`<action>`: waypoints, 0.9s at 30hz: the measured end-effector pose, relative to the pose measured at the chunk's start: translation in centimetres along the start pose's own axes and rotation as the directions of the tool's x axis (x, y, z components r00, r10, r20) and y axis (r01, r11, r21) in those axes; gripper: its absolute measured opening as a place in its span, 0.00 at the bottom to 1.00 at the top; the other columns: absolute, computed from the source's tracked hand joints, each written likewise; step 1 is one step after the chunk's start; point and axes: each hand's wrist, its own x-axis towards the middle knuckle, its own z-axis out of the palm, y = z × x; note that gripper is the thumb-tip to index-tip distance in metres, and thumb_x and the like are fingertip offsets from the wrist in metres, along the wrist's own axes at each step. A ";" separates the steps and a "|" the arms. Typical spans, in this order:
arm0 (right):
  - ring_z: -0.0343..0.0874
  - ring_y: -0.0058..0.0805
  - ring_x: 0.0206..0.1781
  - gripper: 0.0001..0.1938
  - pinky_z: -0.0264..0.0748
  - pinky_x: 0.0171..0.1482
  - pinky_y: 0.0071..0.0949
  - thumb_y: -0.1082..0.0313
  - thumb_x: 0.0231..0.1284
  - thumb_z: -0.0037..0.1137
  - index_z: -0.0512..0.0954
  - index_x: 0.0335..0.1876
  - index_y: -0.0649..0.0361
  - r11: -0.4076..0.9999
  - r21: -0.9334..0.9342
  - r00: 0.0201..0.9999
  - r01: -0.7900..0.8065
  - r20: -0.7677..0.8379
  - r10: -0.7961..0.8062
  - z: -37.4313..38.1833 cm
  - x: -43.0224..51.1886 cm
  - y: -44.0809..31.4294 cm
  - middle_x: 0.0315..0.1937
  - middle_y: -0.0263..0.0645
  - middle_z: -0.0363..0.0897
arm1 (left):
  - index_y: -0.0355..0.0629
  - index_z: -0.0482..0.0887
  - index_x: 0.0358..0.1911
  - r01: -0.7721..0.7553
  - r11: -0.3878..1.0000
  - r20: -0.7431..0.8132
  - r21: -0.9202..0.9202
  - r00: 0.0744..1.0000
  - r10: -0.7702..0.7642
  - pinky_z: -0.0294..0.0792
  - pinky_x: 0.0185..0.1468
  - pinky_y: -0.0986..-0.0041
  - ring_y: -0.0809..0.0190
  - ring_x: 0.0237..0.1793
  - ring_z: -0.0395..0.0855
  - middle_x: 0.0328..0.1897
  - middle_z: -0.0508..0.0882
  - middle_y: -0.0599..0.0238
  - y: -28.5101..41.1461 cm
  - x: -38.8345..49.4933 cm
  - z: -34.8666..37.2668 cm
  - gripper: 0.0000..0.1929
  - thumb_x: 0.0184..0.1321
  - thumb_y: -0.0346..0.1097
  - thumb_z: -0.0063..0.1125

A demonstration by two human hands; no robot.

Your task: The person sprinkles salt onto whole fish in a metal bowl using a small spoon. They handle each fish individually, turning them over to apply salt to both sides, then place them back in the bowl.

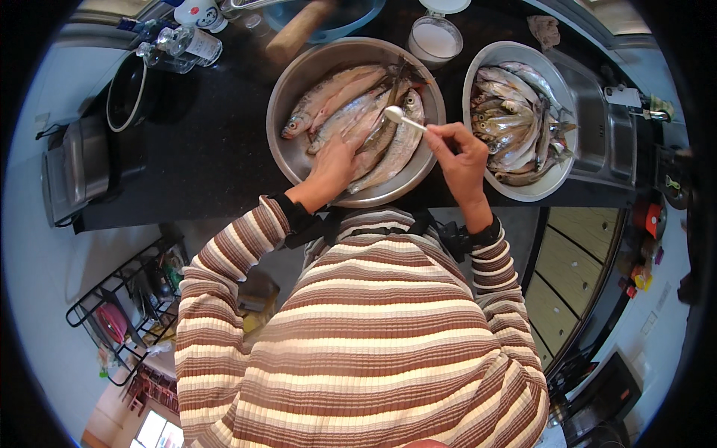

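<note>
My left hand [331, 168] reaches into a large round metal basin [280, 151], its fingers against the fish in the middle. Whether they grip one is hard to make out. Several large silvery fish [400, 148] lie side by side in this basin. Between the thumb and fingers of my right hand [460, 154] is the thin handle of a small white spoon [411, 122]. The spoon's bowl is over the fish and looks filled with something white. Behind the basin stands a clear jar of white granules [436, 42], its lid [446, 4] tipped back.
To the right, a second metal basin [526, 193] holds many smaller fish [510, 117], beside a steel sink [594, 129]. A wooden rolling pin or club [299, 31] rests against a blue plastic basin [358, 19]. Glass bottles [187, 47] and a black pan [126, 92] are at left.
</note>
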 end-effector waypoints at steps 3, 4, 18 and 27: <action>0.74 0.10 0.28 0.05 0.70 0.32 0.15 0.71 0.59 0.63 0.82 0.37 0.63 0.997 0.013 0.991 -0.078 -0.112 0.079 -1.1 2.4 0.3 0.24 0.27 0.80 | 0.59 0.67 0.68 0.120 0.991 0.175 0.065 0.976 -0.130 0.72 0.46 0.51 0.36 0.42 0.81 0.47 0.78 0.40 0.6 0.6 -1.2 0.30 0.60 0.30 0.51; 0.74 0.11 0.28 0.05 0.70 0.33 0.14 0.70 0.60 0.62 0.82 0.37 0.63 0.997 0.065 0.987 -0.042 -0.149 0.051 -1.4 3.5 0.5 0.25 0.27 0.80 | 0.61 0.65 0.69 0.090 0.989 0.168 0.116 0.980 -0.109 0.73 0.44 0.51 0.36 0.39 0.81 0.48 0.78 0.41 0.8 0.6 -1.6 0.31 0.61 0.31 0.51; 0.85 0.35 0.32 0.10 0.78 0.38 0.29 0.60 0.51 0.61 0.84 0.34 0.57 0.857 -0.509 0.995 0.083 -0.008 -0.101 -0.5 16.2 6.7 0.27 0.41 0.84 | 0.47 0.60 0.67 0.225 0.974 -0.051 -0.010 0.973 -0.225 0.71 0.52 0.51 0.33 0.51 0.76 0.50 0.74 0.37 -0.5 -1.4 -0.8 0.39 0.48 0.25 0.60; 0.67 0.11 0.20 0.04 0.57 0.21 0.11 0.74 0.56 0.63 0.80 0.35 0.63 0.870 0.429 0.945 -0.244 -0.097 0.312 -3.5 15.6 6.8 0.24 0.34 0.80 | 0.33 0.72 0.46 0.508 0.679 0.269 -0.531 0.860 -0.433 0.73 0.23 0.72 0.60 0.28 0.82 0.37 0.82 0.53 -0.9 2.1 -1.4 0.24 0.51 0.39 0.69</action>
